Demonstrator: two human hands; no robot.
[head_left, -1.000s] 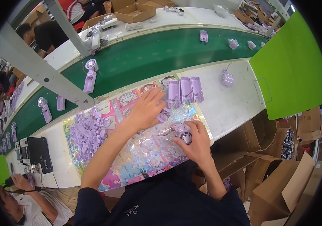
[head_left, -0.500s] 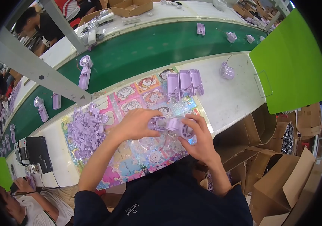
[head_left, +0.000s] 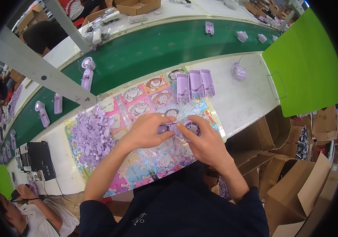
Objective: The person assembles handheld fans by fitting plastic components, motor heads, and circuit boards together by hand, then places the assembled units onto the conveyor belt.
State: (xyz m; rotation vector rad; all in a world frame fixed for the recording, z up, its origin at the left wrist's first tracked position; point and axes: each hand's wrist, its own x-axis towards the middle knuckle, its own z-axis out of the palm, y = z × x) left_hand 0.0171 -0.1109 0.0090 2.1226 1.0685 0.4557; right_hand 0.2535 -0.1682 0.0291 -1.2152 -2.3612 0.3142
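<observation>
Half a second ago a gap separated the fingertips of the two hands; now the right hand (head_left: 208, 144) has shifted left, and its thumb reaches across the join between the lilac handle (head_left: 165, 128) and the round lilac head (head_left: 192, 128). Both pieces are just above the printed mat (head_left: 131, 166), right of its middle.

Toward the left, bare mat separates the left hand (head_left: 147, 130) from the heap of small lilac parts (head_left: 92, 138). Three lilac shells (head_left: 196, 83) stand beyond the hands on the far side; the mat's right edge is near the right hand, and the white table (head_left: 252, 98) continues rightward (a lone round part (head_left: 239, 72) sits there).

The left fingers are closed around the handle, thumb on the near side. The right hand grips the head, index finger curled along its far side. Both forearms slant inward.
</observation>
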